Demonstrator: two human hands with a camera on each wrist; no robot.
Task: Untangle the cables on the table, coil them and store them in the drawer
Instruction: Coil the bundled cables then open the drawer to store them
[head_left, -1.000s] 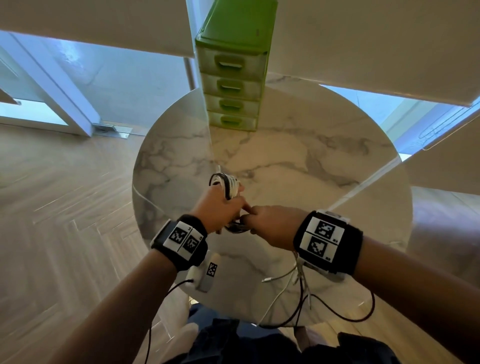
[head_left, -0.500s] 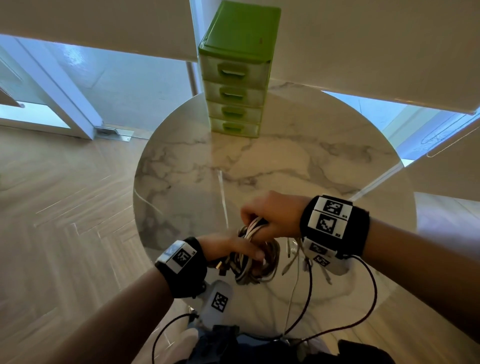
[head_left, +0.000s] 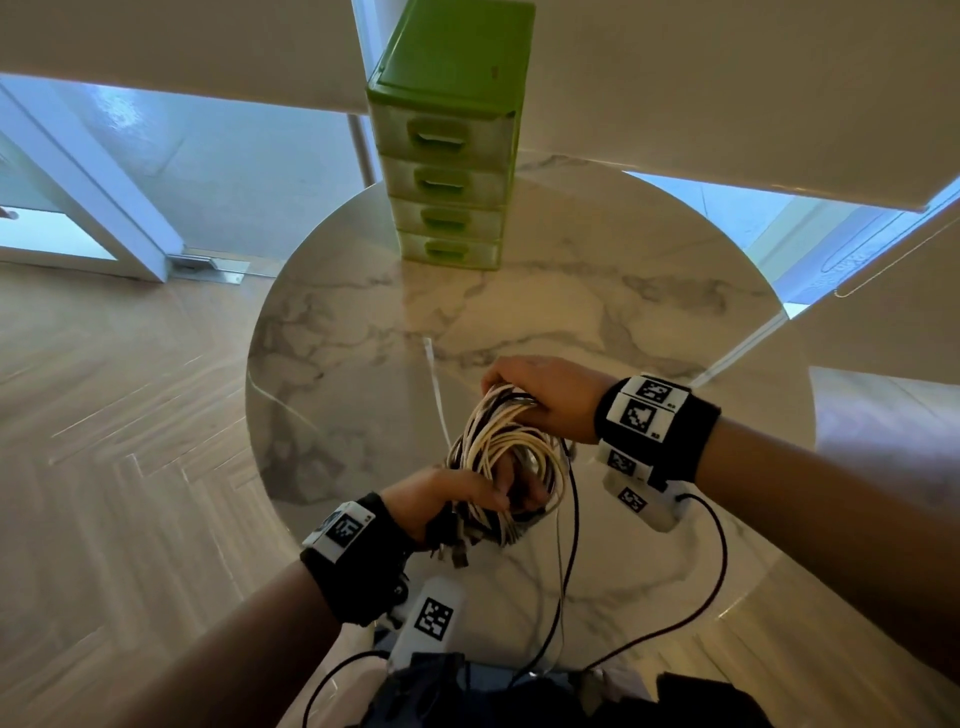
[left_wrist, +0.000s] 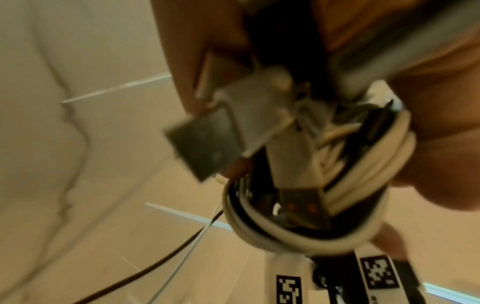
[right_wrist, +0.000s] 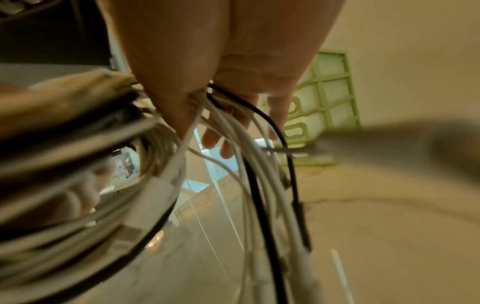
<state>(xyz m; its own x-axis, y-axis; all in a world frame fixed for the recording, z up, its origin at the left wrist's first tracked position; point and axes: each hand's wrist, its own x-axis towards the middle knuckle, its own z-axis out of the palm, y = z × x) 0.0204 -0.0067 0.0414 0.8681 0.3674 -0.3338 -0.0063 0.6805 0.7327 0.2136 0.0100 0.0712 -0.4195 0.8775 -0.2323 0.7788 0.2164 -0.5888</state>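
So your cables (head_left: 506, 457) hang as one coil above the worktop (head_left: 597, 312), your left hand (head_left: 452, 493) gripping the near end, your right hand (head_left: 540, 397) clutching the far loops. The drawers (head_left: 447, 176) stand straight ahead, nearer your right.

We stand in a home: herringbone wood floor (head_left: 114, 415), round marble counter (head_left: 649, 322), glass door (head_left: 234, 171), small green drawer unit (head_left: 447, 156).

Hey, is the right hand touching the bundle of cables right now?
Touching. In the head view the right hand grips the top of the cable bundle; the right wrist view shows its fingers curled round the strands.
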